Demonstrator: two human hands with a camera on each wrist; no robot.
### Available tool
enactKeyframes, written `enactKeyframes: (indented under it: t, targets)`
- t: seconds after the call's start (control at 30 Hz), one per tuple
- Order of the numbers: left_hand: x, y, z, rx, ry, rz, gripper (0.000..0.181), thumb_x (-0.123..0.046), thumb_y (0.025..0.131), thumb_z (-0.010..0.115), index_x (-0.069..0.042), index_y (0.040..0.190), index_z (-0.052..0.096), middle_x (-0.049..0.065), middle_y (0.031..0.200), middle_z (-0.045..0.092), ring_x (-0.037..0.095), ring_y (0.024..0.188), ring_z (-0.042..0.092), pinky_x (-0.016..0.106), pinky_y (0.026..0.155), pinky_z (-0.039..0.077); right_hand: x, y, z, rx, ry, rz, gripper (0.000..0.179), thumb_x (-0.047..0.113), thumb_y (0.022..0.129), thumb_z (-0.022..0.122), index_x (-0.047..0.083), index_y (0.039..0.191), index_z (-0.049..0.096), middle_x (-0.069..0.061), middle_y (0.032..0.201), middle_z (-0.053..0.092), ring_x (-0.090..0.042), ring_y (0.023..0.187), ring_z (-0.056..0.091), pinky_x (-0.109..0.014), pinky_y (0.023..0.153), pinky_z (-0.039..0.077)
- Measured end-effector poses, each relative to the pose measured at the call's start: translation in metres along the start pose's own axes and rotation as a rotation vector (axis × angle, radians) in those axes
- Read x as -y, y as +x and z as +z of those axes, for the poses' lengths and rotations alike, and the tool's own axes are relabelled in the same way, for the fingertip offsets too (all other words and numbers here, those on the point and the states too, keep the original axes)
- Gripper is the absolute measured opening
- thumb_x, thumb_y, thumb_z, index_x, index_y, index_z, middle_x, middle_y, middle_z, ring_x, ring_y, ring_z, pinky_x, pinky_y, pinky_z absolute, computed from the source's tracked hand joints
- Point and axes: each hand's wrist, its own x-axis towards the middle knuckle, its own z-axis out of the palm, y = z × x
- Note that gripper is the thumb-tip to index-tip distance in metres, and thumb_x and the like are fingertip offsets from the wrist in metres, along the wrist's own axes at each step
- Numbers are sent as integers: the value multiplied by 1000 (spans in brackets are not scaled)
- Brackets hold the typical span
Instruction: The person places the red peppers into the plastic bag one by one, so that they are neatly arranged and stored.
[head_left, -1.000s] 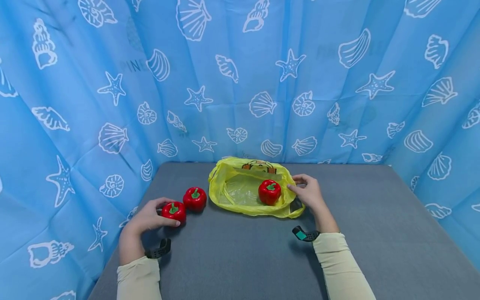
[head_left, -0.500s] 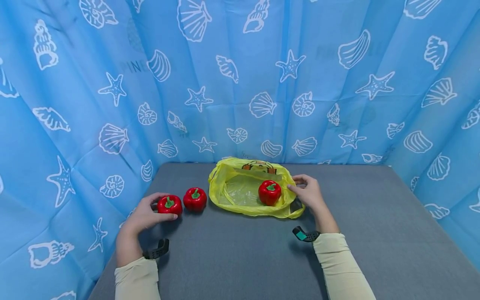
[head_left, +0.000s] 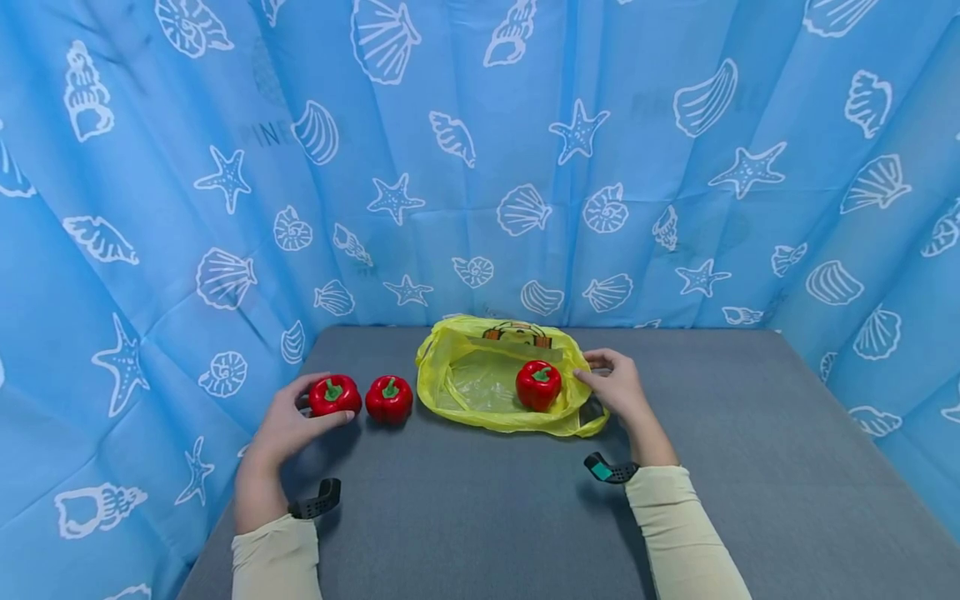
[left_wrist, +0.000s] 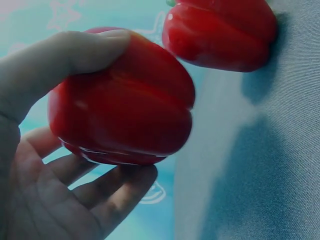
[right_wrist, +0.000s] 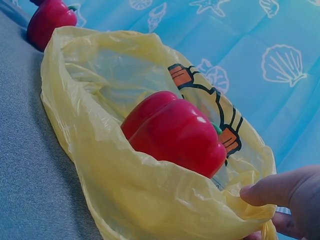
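Observation:
My left hand [head_left: 288, 425] grips a red bell pepper [head_left: 333, 395] with a green stem, thumb on the near side and fingers behind and below. In the left wrist view this held pepper [left_wrist: 125, 100] is clear of the grey cloth, its shadow apart from it. Just right of it a second red bell pepper [head_left: 389, 400] rests on the table. A yellow plastic bag [head_left: 491, 421] lies with its mouth spread wide, and a third red bell pepper [head_left: 538, 386] sits inside at its right end. At the bag's right rim, my right hand [head_left: 618, 387] pinches the plastic between thumb and fingers.
The grey cloth-covered table [head_left: 465, 517] runs back to a blue curtain [head_left: 480, 167] with white shell and starfish prints. The curtain also encloses the left and right sides. A black cartoon drawing with orange patches [right_wrist: 230, 140] marks the bag's far wall.
My left hand has raised its bell pepper off the table, shifting slightly away and left. The right hand, the bag and the other two peppers stay where they were.

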Motion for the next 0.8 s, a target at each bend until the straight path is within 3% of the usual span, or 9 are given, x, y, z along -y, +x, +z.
enactKeyframes:
  t: [0.23, 0.4, 0.8]
  targets:
    - [-4, 0, 1, -62, -36, 7, 96, -43, 85, 89, -13, 161, 38, 21, 157, 45, 48, 139, 46, 56, 98, 60, -2, 1, 0, 1, -1, -1, 42, 19, 101, 73, -2, 136, 65, -24, 128, 66, -36, 114, 69, -23, 76, 59]
    - [-9, -3, 2, -114, -73, 22, 94, -41, 84, 90, -13, 159, 40, 19, 155, 47, 45, 136, 48, 50, 94, 61, -3, 2, 0, -1, 0, -1, 41, 18, 101, 72, -2, 136, 65, -24, 128, 66, -35, 114, 68, -23, 77, 59]
    - [-16, -3, 8, -182, -117, 43, 91, -44, 84, 91, -16, 156, 44, 16, 154, 50, 42, 137, 50, 47, 91, 62, -4, 3, 0, -4, -1, 4, 41, 18, 101, 73, -2, 135, 65, -24, 127, 66, -34, 113, 69, -24, 78, 59]
